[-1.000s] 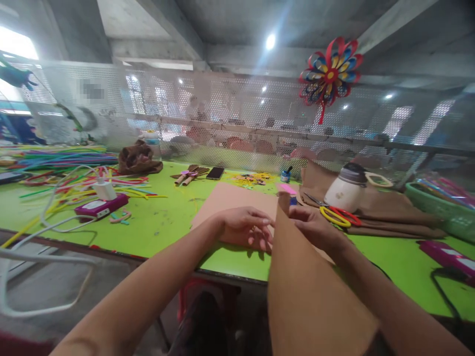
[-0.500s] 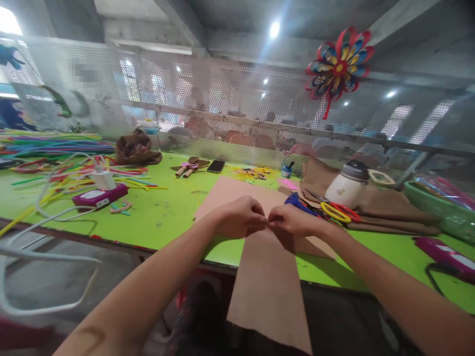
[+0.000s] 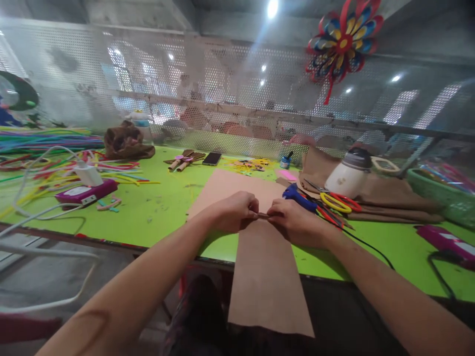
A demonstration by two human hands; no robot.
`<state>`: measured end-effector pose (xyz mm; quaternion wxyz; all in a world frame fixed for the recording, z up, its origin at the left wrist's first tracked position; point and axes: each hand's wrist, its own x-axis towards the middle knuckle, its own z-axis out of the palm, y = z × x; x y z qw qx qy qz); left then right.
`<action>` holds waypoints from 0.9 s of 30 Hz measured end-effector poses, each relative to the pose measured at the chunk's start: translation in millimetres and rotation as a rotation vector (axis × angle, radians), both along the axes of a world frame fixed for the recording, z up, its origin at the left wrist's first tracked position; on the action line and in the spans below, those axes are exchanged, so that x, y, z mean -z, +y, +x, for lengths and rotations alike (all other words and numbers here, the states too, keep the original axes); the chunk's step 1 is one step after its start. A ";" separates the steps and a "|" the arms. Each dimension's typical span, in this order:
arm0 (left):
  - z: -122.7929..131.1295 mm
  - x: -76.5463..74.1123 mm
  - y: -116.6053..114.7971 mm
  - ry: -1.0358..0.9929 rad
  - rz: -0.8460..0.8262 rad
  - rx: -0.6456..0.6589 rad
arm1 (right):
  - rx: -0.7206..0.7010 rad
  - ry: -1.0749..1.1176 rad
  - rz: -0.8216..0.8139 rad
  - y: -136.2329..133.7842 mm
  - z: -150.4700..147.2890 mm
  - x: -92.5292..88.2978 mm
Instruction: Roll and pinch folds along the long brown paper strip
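Note:
A long strip of brown paper (image 3: 270, 282) hangs from the table's front edge toward my lap. Its far end is curled into a narrow roll (image 3: 263, 215) between my hands. My left hand (image 3: 237, 210) pinches the roll's left end, fingers closed. At the other end my right hand (image 3: 291, 217) is also closed on it, thumb and fingertips together. Beneath and behind the hands lies a larger brown sheet (image 3: 226, 185) on the green table. Just beyond my right hand is a blue glue gun (image 3: 300, 198) with its dark cord.
Yellow-handled scissors (image 3: 336, 202) lie near a white bottle (image 3: 347, 175) and folded brown cloth (image 3: 401, 198). A green basket (image 3: 434, 198) stands far right. On the left sit a purple power strip (image 3: 87, 193) and colourful pipe cleaners (image 3: 48, 141). A phone (image 3: 212, 158) lies behind.
My hands have moved slightly apart, and the rolled end now shows between them. The view has shifted, so the table appears a little higher.

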<state>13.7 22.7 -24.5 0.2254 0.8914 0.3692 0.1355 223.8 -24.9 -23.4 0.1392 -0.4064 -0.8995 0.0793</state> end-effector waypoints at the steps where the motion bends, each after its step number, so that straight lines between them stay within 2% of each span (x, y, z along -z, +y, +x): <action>1: 0.6 -0.4 -1.1 -0.003 0.029 0.012 | 0.002 -0.006 0.000 -0.3 0.1 -0.7; 10: 7.6 2.0 -1.3 0.051 0.240 0.074 | 0.003 -0.087 0.130 5.8 -13.9 0.0; 19: 8.1 2.1 -6.1 0.051 0.127 -0.067 | 0.005 -0.139 0.078 7.3 -9.7 -5.9; 24: 13.3 -0.7 -11.2 0.121 0.121 -0.106 | 0.038 -0.161 0.083 5.0 -12.4 -7.3; 27: 13.3 3.7 -15.5 0.073 0.162 -0.127 | 0.040 -0.162 0.081 5.7 -12.9 -6.4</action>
